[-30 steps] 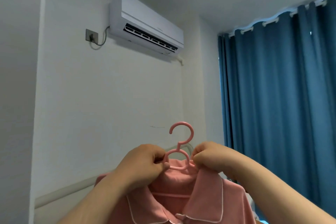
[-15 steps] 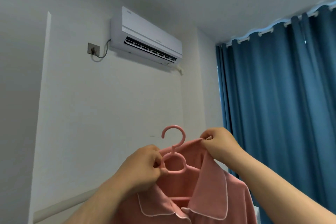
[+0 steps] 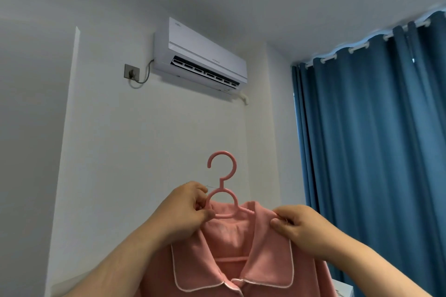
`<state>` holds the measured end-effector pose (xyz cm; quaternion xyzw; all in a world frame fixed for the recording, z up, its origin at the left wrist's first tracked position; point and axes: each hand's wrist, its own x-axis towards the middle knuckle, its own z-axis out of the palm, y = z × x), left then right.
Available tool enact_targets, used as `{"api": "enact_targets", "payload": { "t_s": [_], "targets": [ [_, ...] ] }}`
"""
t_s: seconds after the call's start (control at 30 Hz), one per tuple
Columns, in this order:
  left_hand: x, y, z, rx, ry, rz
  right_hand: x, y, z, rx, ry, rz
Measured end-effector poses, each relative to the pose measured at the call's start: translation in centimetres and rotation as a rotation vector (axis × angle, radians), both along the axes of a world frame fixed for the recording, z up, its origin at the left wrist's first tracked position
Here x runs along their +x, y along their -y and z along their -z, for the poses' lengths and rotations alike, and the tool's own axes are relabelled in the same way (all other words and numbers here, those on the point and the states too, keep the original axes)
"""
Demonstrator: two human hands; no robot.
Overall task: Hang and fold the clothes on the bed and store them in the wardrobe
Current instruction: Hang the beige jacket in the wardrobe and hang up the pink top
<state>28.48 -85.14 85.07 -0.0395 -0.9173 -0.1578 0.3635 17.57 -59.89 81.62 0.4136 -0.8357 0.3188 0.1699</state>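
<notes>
Mostly hung: left hand (image 3: 185,214) pinches the hanger (image 3: 221,183), right hand (image 3: 296,226) pinches the shirt (image 3: 268,260) beside it; storing remains

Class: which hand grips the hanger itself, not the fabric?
The left hand: it pinches the lower loop of the pink hanger, while the right hand pinches only the collar of the pink shirt.

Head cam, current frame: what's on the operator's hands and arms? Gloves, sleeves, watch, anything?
Nothing worn that shows. The left hand and right hand are ungloved, with no rings visible. The left forearm and right forearm are bare down to the frame edge: no sleeve, watch, band, cable or marker in view.
</notes>
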Motion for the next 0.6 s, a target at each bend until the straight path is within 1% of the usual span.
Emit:
{"api": "enact_targets", "payload": {
  "t_s": [0.17,0.23,0.3,0.4,0.47,0.53,0.6],
  "targets": [
    [-0.4,-1.5,-0.6,-0.081,-0.027,-0.051,0.5,1.1,-0.1,-0.054,-0.067,0.016],
    [-0.2,-1.9,-0.7,-0.068,-0.040,-0.071,0.5,1.1,-0.4,0.008,-0.112,0.035],
    [0.1,-2.0,-0.6,-0.044,-0.036,-0.040,0.9,1.3,-0.9,0.066,-0.115,0.002],
    [0.8,-2.0,-0.1,0.011,-0.045,0.057,1.4,2.5,-1.3,-0.018,-0.124,-0.113],
    [1.5,-1.1,0.1,0.092,-0.097,0.058,1.2,3.1,-1.3,-0.125,-0.150,-0.109],
    [2.5,0.6,0.0,0.122,-0.037,-0.009,0.8,3.2,-1.3,-0.173,-0.174,-0.078],
    [3.7,2.1,-0.3,0.150,0.096,0.012,0.4,3.2,-1.2,-0.202,-0.193,-0.046]
  ]
}}
